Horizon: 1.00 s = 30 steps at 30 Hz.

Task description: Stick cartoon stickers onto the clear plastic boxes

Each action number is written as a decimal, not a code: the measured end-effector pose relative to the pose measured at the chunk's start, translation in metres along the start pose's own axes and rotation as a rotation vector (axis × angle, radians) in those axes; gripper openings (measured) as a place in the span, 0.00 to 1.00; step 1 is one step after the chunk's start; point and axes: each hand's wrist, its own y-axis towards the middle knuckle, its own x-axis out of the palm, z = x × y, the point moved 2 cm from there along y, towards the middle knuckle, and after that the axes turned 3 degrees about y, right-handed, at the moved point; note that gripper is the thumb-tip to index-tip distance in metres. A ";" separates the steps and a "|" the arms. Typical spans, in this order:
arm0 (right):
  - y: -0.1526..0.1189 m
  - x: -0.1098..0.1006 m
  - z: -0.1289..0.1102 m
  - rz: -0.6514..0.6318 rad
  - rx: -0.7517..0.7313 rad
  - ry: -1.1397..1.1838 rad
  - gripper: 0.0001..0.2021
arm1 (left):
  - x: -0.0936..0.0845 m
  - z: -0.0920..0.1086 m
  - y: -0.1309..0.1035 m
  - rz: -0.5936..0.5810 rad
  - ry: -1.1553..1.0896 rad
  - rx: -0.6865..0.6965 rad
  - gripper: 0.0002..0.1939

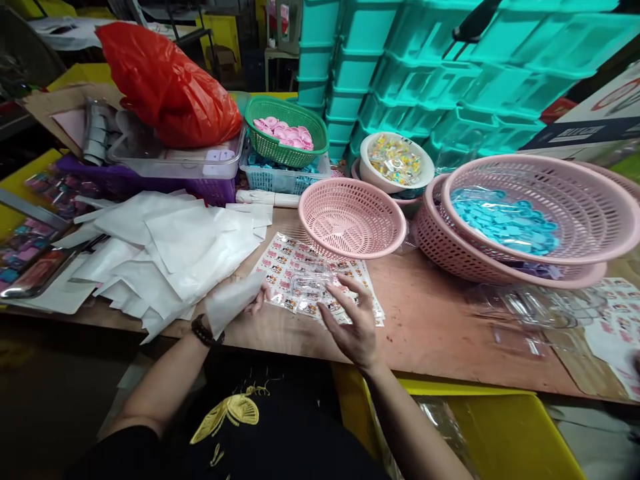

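Observation:
A small white paper piece is in my left hand, which is closed on it near the front edge of the table. My right hand is open, fingers spread, just right of a clear plastic case; whether a fingertip touches the case I cannot tell. Under the case lie printed sticker sheets with small cartoon figures. Behind them stands a pink round basket with nothing visible inside. A large heap of white paper pieces spreads to the left.
Pink baskets with light blue pieces stand right, clear cases before them. A white bowl of small colourful packets and a green basket of pink pieces stand behind. Turquoise bins and a red bag rise at the back.

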 end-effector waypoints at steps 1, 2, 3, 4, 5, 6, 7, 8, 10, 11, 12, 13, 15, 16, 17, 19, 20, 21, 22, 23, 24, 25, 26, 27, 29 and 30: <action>0.001 -0.003 -0.002 0.069 0.095 0.065 0.12 | 0.005 0.001 -0.001 -0.018 0.009 0.009 0.19; 0.003 -0.007 -0.003 0.115 0.210 0.144 0.08 | 0.010 0.003 -0.002 -0.055 0.035 0.025 0.21; 0.005 -0.009 -0.003 0.120 0.336 0.232 0.07 | 0.015 0.005 -0.004 -0.098 0.080 0.048 0.25; 0.007 -0.010 -0.004 0.086 0.469 0.322 0.08 | 0.019 0.008 -0.007 -0.128 0.141 0.080 0.29; 0.010 -0.009 -0.003 0.025 0.600 0.404 0.11 | 0.022 0.011 -0.009 -0.152 0.212 0.111 0.33; 0.012 -0.008 -0.002 -0.043 0.720 0.469 0.14 | 0.025 0.013 -0.011 -0.169 0.280 0.139 0.37; 0.014 -0.005 -0.002 -0.109 0.818 0.517 0.17 | 0.027 0.016 -0.012 -0.177 0.339 0.160 0.39; 0.016 -0.002 0.000 -0.158 0.891 0.548 0.19 | 0.028 0.018 -0.012 -0.174 0.380 0.168 0.40; 0.019 0.004 0.002 -0.209 0.973 0.568 0.20 | 0.029 0.019 -0.011 -0.149 0.436 0.163 0.39; 0.021 0.006 0.003 -0.224 0.990 0.562 0.20 | 0.029 0.019 -0.009 -0.135 0.463 0.160 0.38; 0.022 0.009 0.004 -0.239 0.998 0.547 0.19 | 0.029 0.018 -0.007 -0.124 0.493 0.160 0.37; 0.024 0.010 0.005 -0.256 0.999 0.527 0.18 | 0.028 0.016 -0.005 -0.113 0.527 0.164 0.37; 0.027 0.012 0.007 -0.295 0.987 0.489 0.17 | 0.028 0.014 -0.001 -0.092 0.604 0.199 0.36; 0.028 0.013 0.008 -0.310 0.976 0.476 0.17 | 0.028 0.012 0.000 -0.082 0.647 0.224 0.35; 0.030 0.013 0.009 -0.323 0.965 0.465 0.16 | 0.028 0.011 0.002 -0.073 0.690 0.250 0.35; 0.032 0.013 0.011 -0.344 0.944 0.442 0.16 | 0.030 0.010 0.005 -0.063 0.769 0.298 0.34; 0.033 0.013 0.012 -0.352 0.937 0.428 0.15 | 0.032 0.010 0.006 -0.060 0.798 0.313 0.33; 0.034 0.014 0.013 -0.359 0.932 0.412 0.15 | 0.033 0.010 0.007 -0.055 0.820 0.323 0.33; 0.034 0.014 0.014 -0.366 0.930 0.398 0.15 | 0.034 0.009 0.007 -0.046 0.837 0.331 0.33; 0.034 0.015 0.015 -0.373 0.930 0.386 0.15 | 0.036 0.009 0.008 -0.032 0.850 0.337 0.33; 0.034 0.015 0.016 -0.376 0.932 0.379 0.15 | 0.037 0.008 0.009 -0.020 0.861 0.340 0.32; 0.034 0.016 0.016 -0.378 0.933 0.375 0.14 | 0.038 0.007 0.009 -0.014 0.870 0.340 0.32; 0.034 0.016 0.016 -0.378 0.935 0.375 0.14 | 0.038 0.007 0.010 -0.012 0.878 0.340 0.32; 0.034 0.017 0.016 -0.378 0.936 0.376 0.14 | 0.039 0.006 0.010 -0.011 0.884 0.339 0.31; 0.034 0.017 0.016 -0.375 0.938 0.382 0.13 | 0.039 0.005 0.011 -0.020 0.893 0.331 0.31; 0.034 0.018 0.015 -0.373 0.939 0.384 0.13 | 0.039 0.005 0.012 -0.025 0.894 0.325 0.31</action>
